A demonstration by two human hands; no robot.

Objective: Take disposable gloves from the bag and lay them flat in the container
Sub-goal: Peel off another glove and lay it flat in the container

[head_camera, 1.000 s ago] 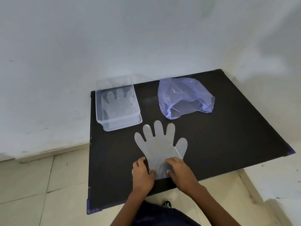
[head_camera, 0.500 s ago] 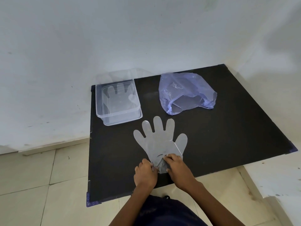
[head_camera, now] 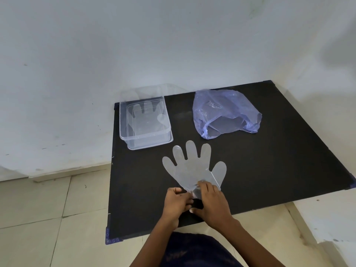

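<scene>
A clear disposable glove (head_camera: 192, 166) lies flat on the black board (head_camera: 269, 160), fingers pointing away from me. My left hand (head_camera: 176, 203) and my right hand (head_camera: 211, 201) meet at its cuff near the board's front edge, and both pinch the thin plastic there. The clear container (head_camera: 123, 120) stands at the board's back left with another glove (head_camera: 146, 118) lying flat inside. The crumpled blue plastic bag (head_camera: 225, 112) rests to the container's right, its mouth facing me.
The board lies on a tiled floor (head_camera: 48, 209) in a corner of white walls (head_camera: 134, 45). A clear lid (head_camera: 154, 91) leans behind the container against the wall.
My hands have drawn closer together at the cuff, from pressing it flat to pinching and bunching it. The glove's fingers stay spread where they were.
</scene>
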